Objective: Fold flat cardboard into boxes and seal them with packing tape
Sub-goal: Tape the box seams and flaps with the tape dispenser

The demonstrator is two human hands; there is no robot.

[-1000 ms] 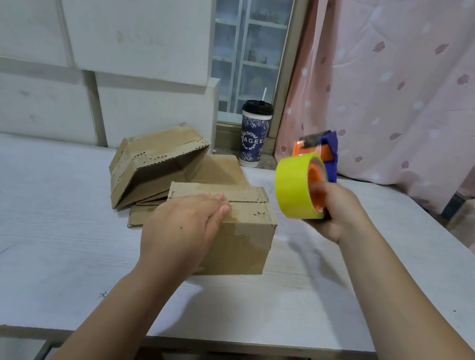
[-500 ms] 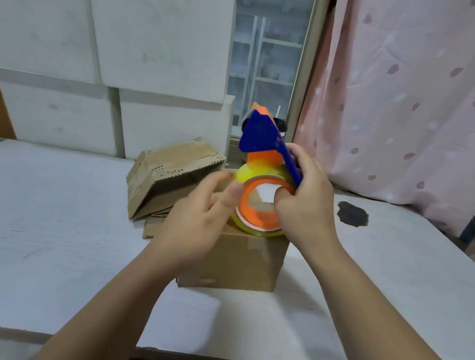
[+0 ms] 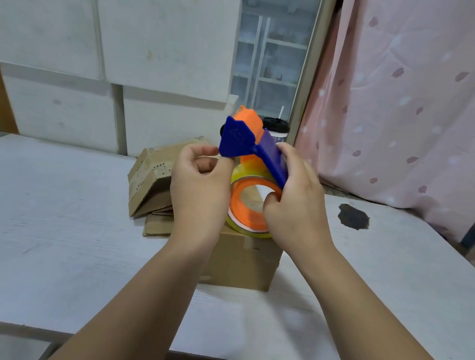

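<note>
Closest to the camera you've got both forearms coming up over the front edge of the white table (image 3: 49,233), and they meet over a folded-up brown box (image 3: 239,259) sitting pretty much dead centre on it. Just above the box's top is the tape dispenser (image 3: 248,146), a blue body with an orange bit at the top, and the yellowish tape roll (image 3: 247,230) on its orange core hangs right down at the box's top edge. I honestly can't tell if it's touching the box or just hovering over it. The right hand (image 3: 295,206) has a proper grip on the dispenser, fingers wrapped over the blue handle and the thumb tucked into the hole of the core. The left hand (image 3: 200,187) is curled in, with thumb and forefinger tips close together right under the blue head. Whether it's actually pinching the tape end or nothing at all, can't make it out. Behind the left hand there's a cardboard pile (image 3: 151,179), one piece half folded and leaning on flatter ones. Off to the right is a dark stain (image 3: 352,217) on the tabletop. Further back a lidded cup (image 3: 278,130) with a straw peeks out from behind the dispenser, then big white blocks (image 3: 157,39) stacked along the wall, a window (image 3: 273,51) and a pink curtain (image 3: 415,96).
</note>
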